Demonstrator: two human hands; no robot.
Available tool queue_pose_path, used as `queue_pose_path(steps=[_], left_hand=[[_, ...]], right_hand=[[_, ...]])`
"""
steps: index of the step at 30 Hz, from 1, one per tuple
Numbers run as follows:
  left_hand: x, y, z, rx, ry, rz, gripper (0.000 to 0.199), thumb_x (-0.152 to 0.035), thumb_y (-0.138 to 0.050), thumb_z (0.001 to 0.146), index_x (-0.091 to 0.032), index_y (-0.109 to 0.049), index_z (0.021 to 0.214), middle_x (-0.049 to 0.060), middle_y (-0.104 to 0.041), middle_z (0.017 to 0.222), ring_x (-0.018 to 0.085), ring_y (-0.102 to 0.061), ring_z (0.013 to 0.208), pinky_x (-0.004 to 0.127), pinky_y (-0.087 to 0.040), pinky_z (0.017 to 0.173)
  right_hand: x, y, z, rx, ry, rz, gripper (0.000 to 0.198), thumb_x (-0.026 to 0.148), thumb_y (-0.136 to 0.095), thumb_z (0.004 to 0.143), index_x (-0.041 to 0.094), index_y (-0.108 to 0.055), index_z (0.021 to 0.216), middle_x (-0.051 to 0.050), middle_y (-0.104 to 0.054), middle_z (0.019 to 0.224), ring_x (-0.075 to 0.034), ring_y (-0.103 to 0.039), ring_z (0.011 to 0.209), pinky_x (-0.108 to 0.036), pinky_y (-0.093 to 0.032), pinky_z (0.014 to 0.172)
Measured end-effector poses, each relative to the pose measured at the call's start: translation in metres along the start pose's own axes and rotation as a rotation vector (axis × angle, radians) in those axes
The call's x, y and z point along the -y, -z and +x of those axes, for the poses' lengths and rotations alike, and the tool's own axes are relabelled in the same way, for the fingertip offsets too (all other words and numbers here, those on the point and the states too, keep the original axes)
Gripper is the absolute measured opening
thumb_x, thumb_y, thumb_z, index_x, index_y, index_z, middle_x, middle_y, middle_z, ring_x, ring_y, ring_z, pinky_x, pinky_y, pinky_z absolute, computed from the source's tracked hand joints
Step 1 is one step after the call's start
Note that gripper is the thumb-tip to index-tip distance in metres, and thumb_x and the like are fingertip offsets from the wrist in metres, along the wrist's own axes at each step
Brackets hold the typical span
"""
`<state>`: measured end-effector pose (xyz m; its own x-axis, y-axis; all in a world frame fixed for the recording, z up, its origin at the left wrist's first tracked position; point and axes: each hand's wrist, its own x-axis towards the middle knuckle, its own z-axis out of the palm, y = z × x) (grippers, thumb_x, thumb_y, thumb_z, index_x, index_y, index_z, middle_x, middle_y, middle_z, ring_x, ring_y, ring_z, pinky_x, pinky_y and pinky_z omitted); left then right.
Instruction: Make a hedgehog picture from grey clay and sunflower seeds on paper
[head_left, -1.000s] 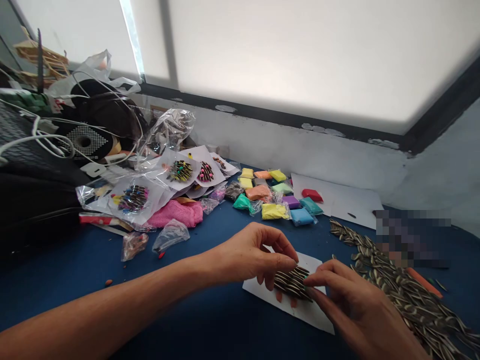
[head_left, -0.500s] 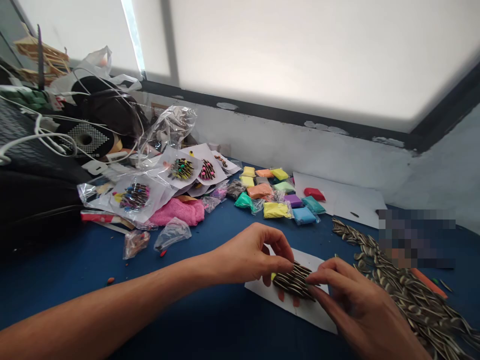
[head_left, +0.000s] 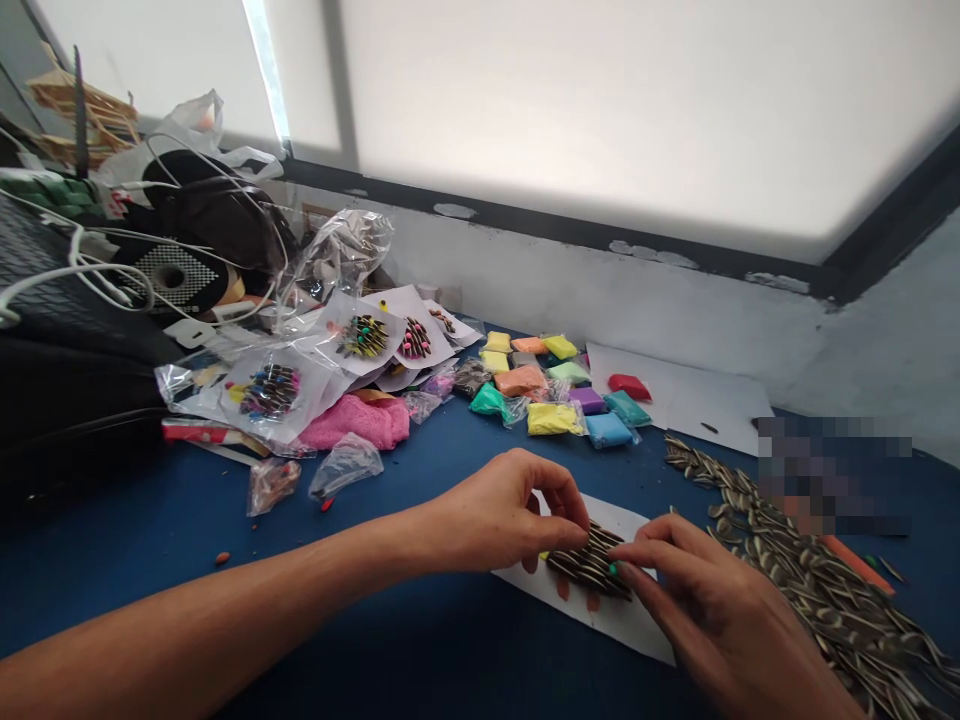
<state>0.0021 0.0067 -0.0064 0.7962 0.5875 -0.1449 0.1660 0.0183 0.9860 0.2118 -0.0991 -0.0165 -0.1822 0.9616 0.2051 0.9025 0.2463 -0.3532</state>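
Observation:
Striped sunflower seeds are packed in a cluster (head_left: 589, 570) on a white paper (head_left: 634, 640), which lies on the blue table. Two orange-brown foot-like patches show on the paper below the seeds, and a bit of yellow shows at the cluster's left. My left hand (head_left: 517, 515) is curled, thumb and fingertips closed at the upper edge of the seed cluster. On the opposite side, my right hand (head_left: 705, 590) pinches a small green piece of clay (head_left: 613, 569) against the cluster's right end. The fingers partly cover the seeds.
Loose sunflower seeds (head_left: 817, 580) spread along the right. Wrapped colored clay packets (head_left: 555, 419) and a white sheet (head_left: 697, 395) lie behind my hands. Finished seed pictures (head_left: 364, 338), a pink cloth (head_left: 356, 423) and plastic bags (head_left: 346, 466) crowd the left, near black bags and cables.
A green piece now shows at my right fingertips, where it was not visible before. My right fingertips have shifted slightly left; my left hand has barely moved.

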Motion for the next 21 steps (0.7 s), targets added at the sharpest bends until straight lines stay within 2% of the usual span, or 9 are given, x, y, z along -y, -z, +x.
queue_pose_path(steps=[10,14,16,19,21], left_hand=[[0.001,0.001,0.000,0.000,-0.005,0.018,0.001,-0.013,-0.067,0.081,-0.015,-0.067,0.081,-0.005,-0.060,0.065,0.006,-0.052,0.052,0.016,-0.041,0.047],[0.003,0.001,0.000,0.003,-0.012,0.027,0.001,-0.015,-0.067,0.082,-0.014,-0.068,0.083,-0.004,-0.062,0.068,0.007,-0.053,0.052,0.017,-0.041,0.047],[0.003,0.001,0.000,0.004,-0.013,0.031,0.002,-0.016,-0.067,0.082,-0.014,-0.068,0.083,-0.003,-0.062,0.068,0.007,-0.053,0.052,0.017,-0.041,0.047],[0.004,0.001,0.000,0.005,-0.012,0.031,0.004,-0.017,-0.067,0.082,-0.014,-0.068,0.084,-0.003,-0.062,0.068,0.007,-0.053,0.051,0.018,-0.041,0.046],[0.005,0.001,0.001,0.003,-0.009,0.028,0.004,-0.018,-0.068,0.082,-0.014,-0.068,0.084,-0.003,-0.062,0.067,0.007,-0.053,0.052,0.018,-0.042,0.047]], right_hand=[[-0.003,-0.001,-0.001,-0.024,0.048,-0.006,0.020,0.035,-0.054,0.095,0.028,-0.070,0.103,0.000,-0.063,0.088,-0.007,-0.060,0.056,-0.018,-0.049,0.050],[0.002,0.005,0.000,-0.024,0.022,0.006,0.018,0.037,-0.054,0.094,0.028,-0.069,0.092,0.000,-0.064,0.083,-0.008,-0.058,0.053,-0.019,-0.046,0.046],[0.006,0.010,0.000,-0.013,0.002,0.040,0.019,0.038,-0.055,0.093,0.028,-0.068,0.082,0.002,-0.063,0.070,-0.009,-0.054,0.048,-0.019,-0.042,0.041],[0.010,0.016,-0.002,0.125,-0.022,0.094,0.021,0.035,-0.057,0.088,0.028,-0.066,0.070,0.004,-0.061,0.056,-0.010,-0.055,0.045,-0.019,-0.039,0.039],[0.010,0.015,-0.006,0.290,0.002,0.079,0.012,0.032,-0.064,0.079,0.029,-0.067,0.068,0.005,-0.067,0.059,-0.011,-0.061,0.048,-0.019,-0.041,0.041]])
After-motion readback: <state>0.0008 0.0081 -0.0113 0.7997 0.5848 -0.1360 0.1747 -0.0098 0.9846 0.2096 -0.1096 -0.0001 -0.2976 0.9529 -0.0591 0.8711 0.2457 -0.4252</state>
